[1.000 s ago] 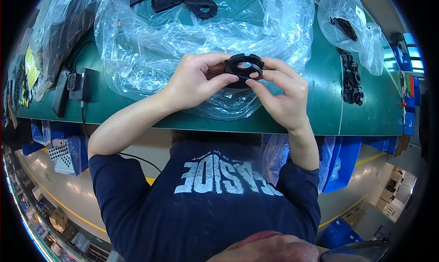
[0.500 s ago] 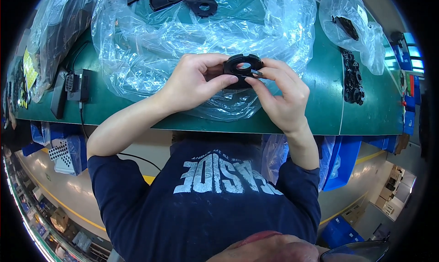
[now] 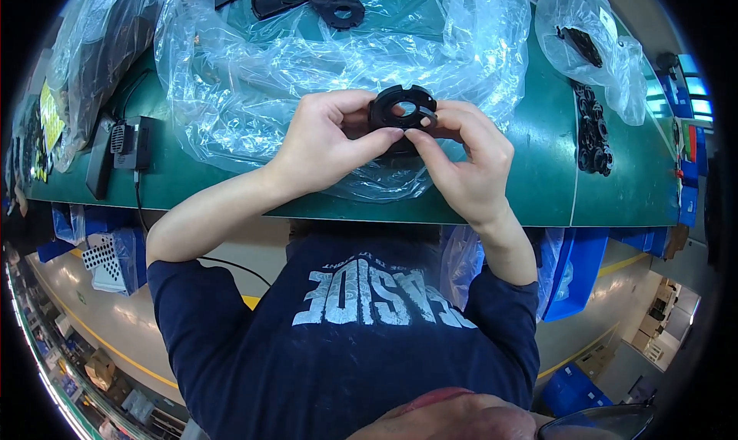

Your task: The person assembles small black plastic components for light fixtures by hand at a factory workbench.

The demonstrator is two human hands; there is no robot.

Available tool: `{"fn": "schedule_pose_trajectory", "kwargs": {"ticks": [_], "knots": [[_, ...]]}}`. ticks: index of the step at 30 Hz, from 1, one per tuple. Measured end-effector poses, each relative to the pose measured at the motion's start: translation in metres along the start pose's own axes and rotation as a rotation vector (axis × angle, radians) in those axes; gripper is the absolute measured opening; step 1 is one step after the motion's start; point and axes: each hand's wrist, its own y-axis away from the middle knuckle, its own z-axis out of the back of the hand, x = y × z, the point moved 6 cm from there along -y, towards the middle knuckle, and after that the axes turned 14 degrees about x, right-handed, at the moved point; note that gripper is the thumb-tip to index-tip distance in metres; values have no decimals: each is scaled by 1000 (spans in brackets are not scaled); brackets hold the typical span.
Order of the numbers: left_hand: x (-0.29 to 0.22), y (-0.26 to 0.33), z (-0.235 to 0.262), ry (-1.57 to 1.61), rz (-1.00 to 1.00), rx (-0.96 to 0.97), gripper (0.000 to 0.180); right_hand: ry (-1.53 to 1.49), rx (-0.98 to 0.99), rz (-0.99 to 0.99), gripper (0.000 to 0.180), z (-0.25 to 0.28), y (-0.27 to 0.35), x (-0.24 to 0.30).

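Between both hands, above the crumpled clear plastic sheet, is a black part with a notched round ring (image 3: 402,94) and a hole through it. My left hand (image 3: 330,136) grips its left side, thumb pressed near the lower rim and fingers behind. My right hand (image 3: 467,152) is closed on the right side, its thumb tip meeting the left thumb at the lower rim. The underside and the curled fingers behind the part are hidden. Several flat black plates with round holes (image 3: 336,3) lie on the plastic sheet (image 3: 307,71) at the far side.
A green table (image 3: 523,182) spans the view. At its right lie a row of small black ring parts (image 3: 593,129) and a clear bag with a black piece (image 3: 582,46). A black corded device (image 3: 132,142) and a large plastic bag (image 3: 100,56) are at left. Blue bins (image 3: 570,275) hang below.
The black part has shifted slightly left and up, tilting its ring more toward me. My right thumb has slid left to the left thumb, and the small grey piece by the right fingers no longer shows.
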Motion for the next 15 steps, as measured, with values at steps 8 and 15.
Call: {"fn": "schedule_pose_trajectory", "kwargs": {"ticks": [8,15], "knots": [[-1,2,1,6,-38,-36,24,-337,-94,-154,28,-2,4,-3],[-1,2,-2,7,-30,-29,23,-537,88,-252,34,-14,8,-24]]}}
